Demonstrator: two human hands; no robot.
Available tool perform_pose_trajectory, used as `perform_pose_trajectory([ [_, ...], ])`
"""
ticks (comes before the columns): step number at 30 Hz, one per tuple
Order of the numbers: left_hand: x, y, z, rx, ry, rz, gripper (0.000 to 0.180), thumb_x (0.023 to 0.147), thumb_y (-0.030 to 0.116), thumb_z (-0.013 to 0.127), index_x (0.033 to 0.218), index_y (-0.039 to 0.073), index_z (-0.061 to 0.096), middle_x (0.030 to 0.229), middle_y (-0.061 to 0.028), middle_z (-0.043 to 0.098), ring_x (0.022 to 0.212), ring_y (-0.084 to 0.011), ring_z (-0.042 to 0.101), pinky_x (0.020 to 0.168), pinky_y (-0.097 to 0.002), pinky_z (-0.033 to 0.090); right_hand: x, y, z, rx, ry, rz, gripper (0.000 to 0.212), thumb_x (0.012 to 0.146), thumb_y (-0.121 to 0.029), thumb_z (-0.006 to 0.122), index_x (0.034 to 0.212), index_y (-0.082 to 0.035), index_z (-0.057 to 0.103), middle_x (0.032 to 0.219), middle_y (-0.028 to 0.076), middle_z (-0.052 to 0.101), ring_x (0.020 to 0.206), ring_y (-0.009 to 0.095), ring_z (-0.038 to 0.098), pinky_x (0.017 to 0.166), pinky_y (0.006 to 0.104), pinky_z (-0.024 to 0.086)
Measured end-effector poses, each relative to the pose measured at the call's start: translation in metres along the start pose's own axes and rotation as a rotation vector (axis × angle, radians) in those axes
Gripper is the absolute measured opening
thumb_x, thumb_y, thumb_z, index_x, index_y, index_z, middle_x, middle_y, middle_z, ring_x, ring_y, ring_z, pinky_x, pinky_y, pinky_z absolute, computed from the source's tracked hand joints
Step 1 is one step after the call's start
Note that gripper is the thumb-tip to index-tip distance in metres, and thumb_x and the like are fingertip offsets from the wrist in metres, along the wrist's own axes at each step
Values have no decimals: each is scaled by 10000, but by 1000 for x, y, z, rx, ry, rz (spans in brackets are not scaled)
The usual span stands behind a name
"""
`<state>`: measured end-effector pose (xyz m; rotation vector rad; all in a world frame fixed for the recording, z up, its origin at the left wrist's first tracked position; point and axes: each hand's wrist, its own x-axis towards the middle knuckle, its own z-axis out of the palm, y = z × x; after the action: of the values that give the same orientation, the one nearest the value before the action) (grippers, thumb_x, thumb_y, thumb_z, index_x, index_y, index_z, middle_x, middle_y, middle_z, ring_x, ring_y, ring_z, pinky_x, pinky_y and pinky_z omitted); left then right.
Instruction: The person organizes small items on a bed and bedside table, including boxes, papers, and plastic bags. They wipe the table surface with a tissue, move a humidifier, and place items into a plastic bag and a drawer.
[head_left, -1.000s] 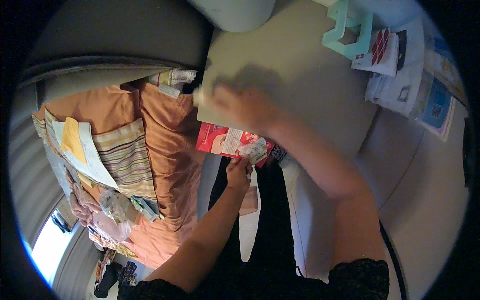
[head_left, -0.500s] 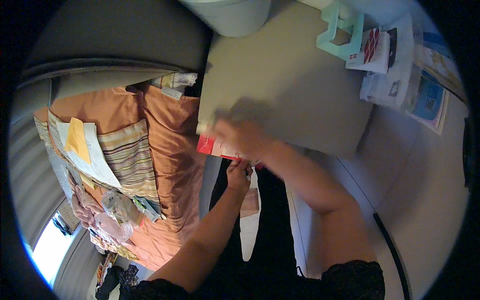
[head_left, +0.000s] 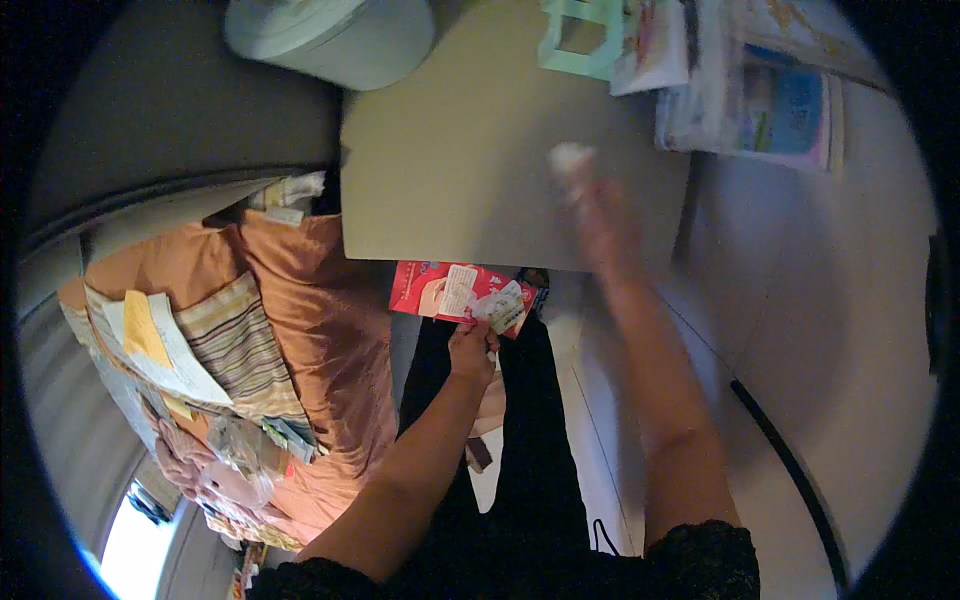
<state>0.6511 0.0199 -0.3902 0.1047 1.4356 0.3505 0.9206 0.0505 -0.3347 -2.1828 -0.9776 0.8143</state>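
My left hand (head_left: 472,352) is closed on the lower edge of a flat red box (head_left: 462,292) with white printed panels. The box lies level above my lap, just in front of the near edge of a beige tabletop (head_left: 450,160). Over the right part of that tabletop is my right hand (head_left: 606,225), smeared by motion. At its fingertips shows a small whitish wad (head_left: 572,157), too blurred to name. A small dark patterned thing (head_left: 538,282) sits behind the right end of the box, partly hidden.
A pale round bin (head_left: 350,45) stands at the tabletop's far left. Far right are a mint-green plastic holder (head_left: 580,60) and a clear container (head_left: 700,115) with papers. On my left is a bed with orange bedding (head_left: 320,300), papers (head_left: 185,350) and a plastic bag (head_left: 240,455).
My right hand has left the red box and swung forward and right over the tabletop with a whitish wad. My left hand keeps hold of the box. The whole view has shifted.
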Motion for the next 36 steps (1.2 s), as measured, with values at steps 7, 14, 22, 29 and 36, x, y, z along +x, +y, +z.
perform_pose_trajectory([
  [7, -9, -31, 24, -24, -63, -91, 45, 832, 60, 578, 810, 74, 540, 649, -15, 515, 526, -115, 476, 467, -245, 384, -40, 38, 20, -331, -199, 19, 346, 875, -241, 486, 1212, -166, 517, 1092, 142, 547, 980, 343, 560, 798, 397, 478],
  [14, -10, -50, 26, 23, -83, -105, 37, 846, 56, 561, 857, 79, 534, 643, -13, 505, 521, -110, 464, 456, -238, 378, -34, 67, -29, -102, 286, 215, 447, 889, -251, 476, 1321, -151, 419, 1131, 175, 522, 996, 377, 524, 858, 458, 436],
  [22, -38, -38, 25, 215, -86, -135, 35, 854, 55, 553, 835, 82, 543, 652, -12, 509, 521, -108, 456, 479, -246, 385, -130, 5, 48, -200, -212, -186, 612, 743, -26, 525, 1332, -155, 416, 1042, 158, 534, 918, 346, 563, 728, 425, 488],
  [29, -98, -8, -3, 425, -175, -210, 55, 841, 36, 567, 817, 82, 550, 635, -13, 512, 507, -105, 464, 449, -245, 378, -267, -72, -23, 88, 604, 275, 486, 826, 16, 458, 1300, -92, 473, 981, 150, 514, 867, 290, 558, 745, 337, 456],
  [36, -161, 12, -25, 743, -417, -242, 69, 835, 59, 603, 792, 70, 550, 624, -11, 509, 472, -107, 460, 412, -242, 368, -382, -137, 8, 186, 838, 609, 494, 817, 29, 466, 1291, -111, 492, 894, 147, 512, 801, 274, 528, 721, 315, 435],
])
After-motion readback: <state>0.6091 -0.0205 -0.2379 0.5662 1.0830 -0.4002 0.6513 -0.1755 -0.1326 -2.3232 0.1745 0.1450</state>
